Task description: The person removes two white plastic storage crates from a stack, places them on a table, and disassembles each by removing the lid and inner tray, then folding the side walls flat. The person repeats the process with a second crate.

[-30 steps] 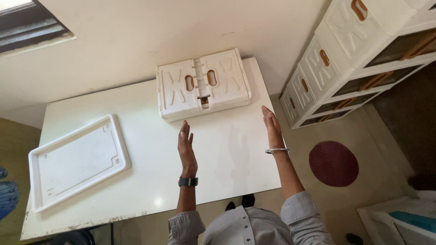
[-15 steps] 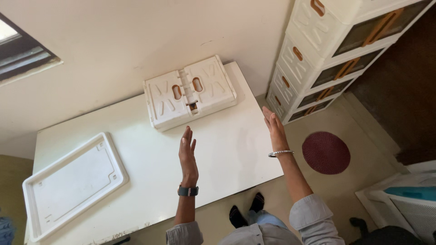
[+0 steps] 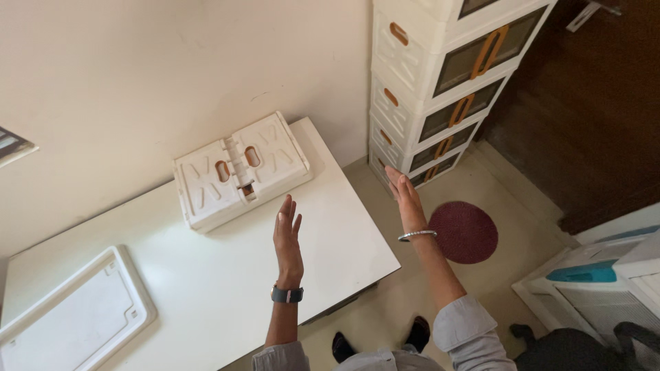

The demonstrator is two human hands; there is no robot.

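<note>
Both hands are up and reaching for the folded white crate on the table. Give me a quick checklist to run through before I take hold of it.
1. Left hand free: ok, open, palm flat, holding nothing.
2. Right hand free: ok, open, empty, out past the table's edge.
3. Folded crate steady: ok, lies flat on the white table, near the wall.
4. Contact: not ok, neither hand touches the crate; a gap of bare table shows in front of it.
5. Path between hands and crate: ok, nothing lies there; the white lid panel sits far off at the left corner.
6. Room on the right: cannot tell how close the drawer tower stands to the table.
</note>
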